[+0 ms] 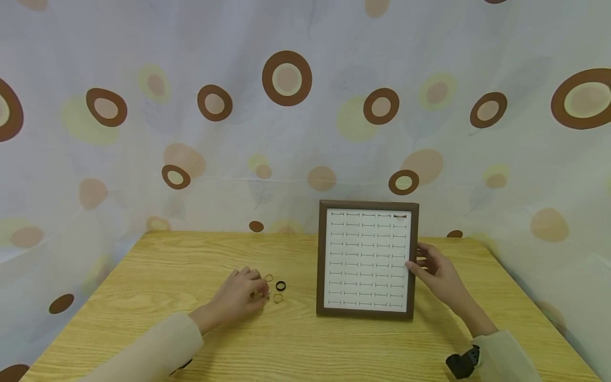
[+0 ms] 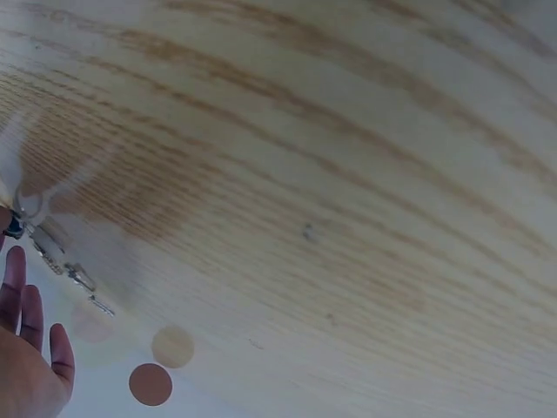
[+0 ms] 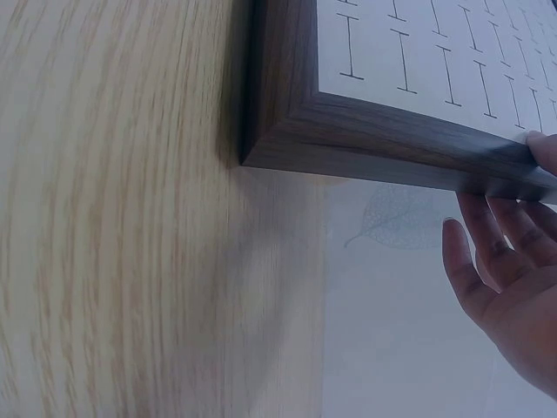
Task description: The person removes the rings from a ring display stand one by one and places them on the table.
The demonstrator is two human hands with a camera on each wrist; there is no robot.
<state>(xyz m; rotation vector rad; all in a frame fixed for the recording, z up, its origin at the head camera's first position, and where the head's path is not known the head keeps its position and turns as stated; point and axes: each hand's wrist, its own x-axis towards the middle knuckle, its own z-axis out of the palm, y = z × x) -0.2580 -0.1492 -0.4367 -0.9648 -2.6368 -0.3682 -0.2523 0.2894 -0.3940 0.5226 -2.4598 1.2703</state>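
My left hand (image 1: 245,294) is over a small group of rings on the table, its fingers bent downward. Beside it lie a black ring (image 1: 280,286), a gold-coloured ring (image 1: 278,298) and a thin ring (image 1: 269,277). In the left wrist view a fingertip meets a dark-coloured piece at the end of a row of rings (image 2: 50,252); whether it is pinched is cut off. My right hand (image 1: 436,273) holds the right edge of a brown-framed ring display board (image 1: 367,260), thumb in front, fingers behind. The board stands upright, with one ring (image 1: 400,216) in its top right slot.
A wooden table (image 1: 181,260) carries everything. Behind it hangs a pale curtain (image 1: 334,159) with brown and beige circles. A black strap piece (image 1: 462,363) hangs at the right sleeve.
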